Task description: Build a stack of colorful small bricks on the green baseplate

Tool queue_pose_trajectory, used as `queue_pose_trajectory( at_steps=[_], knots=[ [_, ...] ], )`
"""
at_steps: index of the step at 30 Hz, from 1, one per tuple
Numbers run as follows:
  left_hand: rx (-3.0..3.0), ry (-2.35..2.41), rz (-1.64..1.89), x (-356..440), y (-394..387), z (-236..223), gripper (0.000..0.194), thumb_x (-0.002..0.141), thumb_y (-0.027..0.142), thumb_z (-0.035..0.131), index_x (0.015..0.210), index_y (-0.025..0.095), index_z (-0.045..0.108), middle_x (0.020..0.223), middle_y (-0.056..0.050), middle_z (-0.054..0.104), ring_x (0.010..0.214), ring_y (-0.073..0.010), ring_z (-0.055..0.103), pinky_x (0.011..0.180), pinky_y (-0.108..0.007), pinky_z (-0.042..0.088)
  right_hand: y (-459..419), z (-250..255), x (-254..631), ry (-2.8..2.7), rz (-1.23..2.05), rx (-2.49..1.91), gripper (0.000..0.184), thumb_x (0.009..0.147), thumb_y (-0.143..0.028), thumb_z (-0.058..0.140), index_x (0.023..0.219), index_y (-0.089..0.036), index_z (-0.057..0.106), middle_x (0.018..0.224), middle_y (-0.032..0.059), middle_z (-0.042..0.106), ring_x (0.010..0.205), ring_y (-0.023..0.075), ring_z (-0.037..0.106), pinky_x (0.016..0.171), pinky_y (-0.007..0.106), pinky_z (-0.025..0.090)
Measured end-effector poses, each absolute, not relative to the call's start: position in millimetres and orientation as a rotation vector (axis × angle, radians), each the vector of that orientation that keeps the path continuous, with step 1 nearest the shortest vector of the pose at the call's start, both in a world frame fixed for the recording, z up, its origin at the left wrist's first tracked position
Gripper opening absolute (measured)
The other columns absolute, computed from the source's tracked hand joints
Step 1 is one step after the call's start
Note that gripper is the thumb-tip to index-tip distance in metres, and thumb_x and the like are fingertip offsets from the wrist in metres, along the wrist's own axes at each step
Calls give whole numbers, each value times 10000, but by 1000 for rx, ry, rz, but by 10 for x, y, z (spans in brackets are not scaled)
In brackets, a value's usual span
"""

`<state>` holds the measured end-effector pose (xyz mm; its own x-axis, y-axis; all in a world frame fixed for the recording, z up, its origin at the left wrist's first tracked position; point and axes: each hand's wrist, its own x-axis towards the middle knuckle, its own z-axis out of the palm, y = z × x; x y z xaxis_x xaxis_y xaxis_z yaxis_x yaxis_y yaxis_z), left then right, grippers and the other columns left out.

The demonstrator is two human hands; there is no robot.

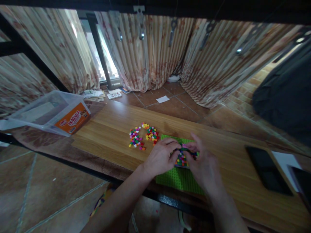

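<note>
My left hand [161,155] and my right hand [204,166] meet over a green studded baseplate [177,179]. Fingers of both are closed on a thin dark strip [186,149] with coloured spots, apparently joined small bricks; the fingertips hide part of it. Just below the strip, a patch of small multicoloured bricks [181,160] sits over the baseplate, partly covered by my hands. The index finger of my right hand is raised, while its thumb and other fingers stay on the strip. Left of the baseplate, loose coloured bricks [135,138] lie in a rough arch.
A wooden board [109,126] forms the work surface. At its left end stands a clear plastic bin [52,113] with an orange label. A dark tablet-like slab [267,170] and white paper [286,165] lie at the right. Striped curtains [160,55] hang behind.
</note>
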<state>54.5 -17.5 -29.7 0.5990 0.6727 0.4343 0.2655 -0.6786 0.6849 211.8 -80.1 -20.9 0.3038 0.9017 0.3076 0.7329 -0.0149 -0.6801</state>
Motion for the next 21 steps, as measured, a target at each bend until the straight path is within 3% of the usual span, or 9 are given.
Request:
queue_pose_trajectory(
  at_steps=[6,11,21],
  knots=[
    [2240,763,916,530,-169,-293,178,916,147,529,1007,193,674,1041,-56,700,987,-172,664,902,-325,557,-807,-238,2173,-1221,334,-1772,506,814,-432,653,1244,-166,649,1029,125,734,852,230,694,807,429,574],
    [2227,756,923,533,-164,-306,169,918,146,526,991,188,674,1026,-53,699,971,-172,665,893,-329,558,-780,-306,2198,-1211,413,-1760,480,828,-464,660,1214,-180,675,1171,141,707,989,259,680,907,469,538],
    [2228,735,942,534,-158,-310,162,921,143,531,990,179,672,1026,-53,696,966,-161,668,893,-309,555,-708,-363,2240,-1040,516,-1779,486,707,-525,738,1056,-188,760,1078,122,754,956,284,692,900,473,521]
  ],
)
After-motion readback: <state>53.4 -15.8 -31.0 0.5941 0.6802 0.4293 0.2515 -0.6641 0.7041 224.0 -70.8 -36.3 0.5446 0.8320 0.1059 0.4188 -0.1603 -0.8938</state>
